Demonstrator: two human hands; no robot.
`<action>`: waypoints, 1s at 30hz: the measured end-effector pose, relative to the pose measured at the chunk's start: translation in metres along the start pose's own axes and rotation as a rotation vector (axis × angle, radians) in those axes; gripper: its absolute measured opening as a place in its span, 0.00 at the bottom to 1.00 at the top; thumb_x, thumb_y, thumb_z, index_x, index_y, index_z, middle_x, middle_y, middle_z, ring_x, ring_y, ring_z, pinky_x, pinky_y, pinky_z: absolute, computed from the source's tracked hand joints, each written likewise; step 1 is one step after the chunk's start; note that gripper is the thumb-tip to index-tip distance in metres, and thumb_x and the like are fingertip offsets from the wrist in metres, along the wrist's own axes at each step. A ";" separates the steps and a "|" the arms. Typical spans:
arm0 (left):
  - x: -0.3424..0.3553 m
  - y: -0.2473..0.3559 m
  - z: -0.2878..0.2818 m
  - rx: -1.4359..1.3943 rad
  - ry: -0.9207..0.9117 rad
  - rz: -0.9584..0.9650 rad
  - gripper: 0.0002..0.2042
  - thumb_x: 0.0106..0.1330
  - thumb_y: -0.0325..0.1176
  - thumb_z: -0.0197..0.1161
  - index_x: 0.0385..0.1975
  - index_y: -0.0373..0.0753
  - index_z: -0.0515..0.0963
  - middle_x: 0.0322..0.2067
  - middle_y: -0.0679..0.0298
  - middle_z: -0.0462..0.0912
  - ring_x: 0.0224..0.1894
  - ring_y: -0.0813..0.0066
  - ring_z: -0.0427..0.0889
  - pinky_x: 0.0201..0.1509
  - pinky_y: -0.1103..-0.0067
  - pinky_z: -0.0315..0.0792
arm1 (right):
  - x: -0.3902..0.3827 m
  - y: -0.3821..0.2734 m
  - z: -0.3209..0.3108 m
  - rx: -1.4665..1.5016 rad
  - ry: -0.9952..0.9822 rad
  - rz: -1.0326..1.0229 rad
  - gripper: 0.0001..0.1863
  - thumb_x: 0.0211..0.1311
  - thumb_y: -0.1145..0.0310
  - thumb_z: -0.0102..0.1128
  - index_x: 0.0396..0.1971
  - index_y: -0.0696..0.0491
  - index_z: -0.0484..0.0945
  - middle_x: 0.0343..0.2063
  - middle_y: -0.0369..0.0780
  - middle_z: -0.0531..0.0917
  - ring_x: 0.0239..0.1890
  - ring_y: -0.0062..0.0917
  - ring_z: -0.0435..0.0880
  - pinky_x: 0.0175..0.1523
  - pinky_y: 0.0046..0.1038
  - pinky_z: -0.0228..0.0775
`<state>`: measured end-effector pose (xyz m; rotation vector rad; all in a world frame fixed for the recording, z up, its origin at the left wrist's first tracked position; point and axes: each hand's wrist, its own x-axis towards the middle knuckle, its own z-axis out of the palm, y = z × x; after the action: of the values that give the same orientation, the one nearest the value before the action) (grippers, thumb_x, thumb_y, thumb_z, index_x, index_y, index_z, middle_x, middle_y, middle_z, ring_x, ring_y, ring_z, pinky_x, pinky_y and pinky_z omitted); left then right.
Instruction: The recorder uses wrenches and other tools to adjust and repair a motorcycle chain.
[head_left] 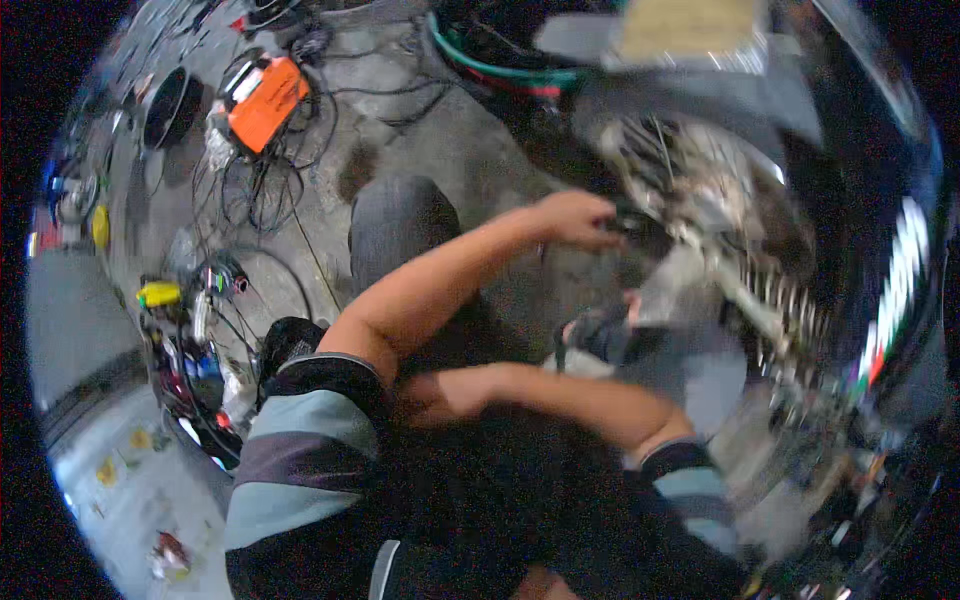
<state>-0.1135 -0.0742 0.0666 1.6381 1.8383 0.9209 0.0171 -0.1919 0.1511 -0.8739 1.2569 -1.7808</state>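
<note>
My left hand (578, 220) stretches to the right, its fingers closed on a small dark object (622, 218) that is blurred. Just beyond it are pale metal suspension parts (715, 250) with a coil spring (795, 305), smeared by motion. My right hand (445, 398) is low against my dark clothing, under my left forearm; its fingers are hidden and blurred. My bent grey knee (400, 225) rises behind the left forearm.
An orange machine (268, 105) with tangled cables lies at upper left near a dark bucket (170, 110). Assorted tools, including a yellow one (160, 293), crowd the left floor. A green-rimmed container (480, 70) is at the top. Dark glossy bodywork (850, 150) arches on the right.
</note>
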 end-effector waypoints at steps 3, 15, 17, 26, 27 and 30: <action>0.000 0.032 -0.001 -0.338 -0.007 -0.059 0.12 0.54 0.39 0.54 0.28 0.35 0.72 0.25 0.61 0.74 0.29 0.74 0.72 0.32 0.79 0.66 | -0.005 -0.014 0.015 -0.149 0.065 0.012 0.20 0.53 0.60 0.47 0.42 0.59 0.65 0.41 0.47 0.71 0.44 0.33 0.69 0.49 0.29 0.58; -0.045 0.094 -0.022 -0.474 0.071 -0.289 0.11 0.55 0.39 0.54 0.18 0.38 0.69 0.14 0.74 0.61 0.16 0.86 0.58 0.19 0.86 0.53 | 0.012 -0.018 0.082 -0.423 0.140 -0.241 0.20 0.50 0.66 0.52 0.44 0.58 0.66 0.43 0.44 0.71 0.44 0.31 0.69 0.48 0.28 0.59; -0.060 0.084 -0.023 -0.452 0.097 -0.271 0.11 0.55 0.38 0.54 0.16 0.39 0.68 0.14 0.75 0.60 0.16 0.86 0.57 0.18 0.86 0.52 | 0.025 -0.019 0.084 -0.581 0.016 -0.554 0.23 0.38 0.74 0.59 0.40 0.60 0.68 0.37 0.42 0.75 0.38 0.23 0.72 0.43 0.26 0.63; -0.056 0.102 -0.041 -0.075 -0.021 -0.062 0.12 0.55 0.36 0.52 0.15 0.35 0.66 0.15 0.70 0.62 0.20 0.82 0.60 0.24 0.83 0.58 | 0.033 -0.042 0.106 -0.712 0.302 -0.766 0.12 0.41 0.73 0.52 0.29 0.60 0.69 0.29 0.47 0.75 0.32 0.35 0.73 0.35 0.31 0.62; -0.054 0.105 -0.039 -0.080 -0.039 -0.070 0.12 0.55 0.36 0.52 0.15 0.35 0.66 0.15 0.70 0.62 0.20 0.82 0.60 0.24 0.83 0.58 | 0.023 -0.044 0.108 -0.701 0.318 -0.775 0.12 0.41 0.73 0.52 0.29 0.60 0.69 0.29 0.47 0.75 0.32 0.35 0.73 0.35 0.31 0.62; -0.041 0.101 -0.046 -0.187 -0.160 -0.276 0.11 0.55 0.36 0.53 0.27 0.32 0.72 0.23 0.68 0.71 0.26 0.82 0.66 0.30 0.82 0.63 | 0.003 -0.061 0.102 -0.815 0.637 -0.723 0.10 0.43 0.70 0.52 0.28 0.58 0.70 0.25 0.46 0.75 0.28 0.38 0.74 0.31 0.31 0.65</action>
<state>-0.0775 -0.1169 0.1703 1.2697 1.7557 0.7905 0.0909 -0.2250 0.2381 -1.3875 2.4060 -2.2085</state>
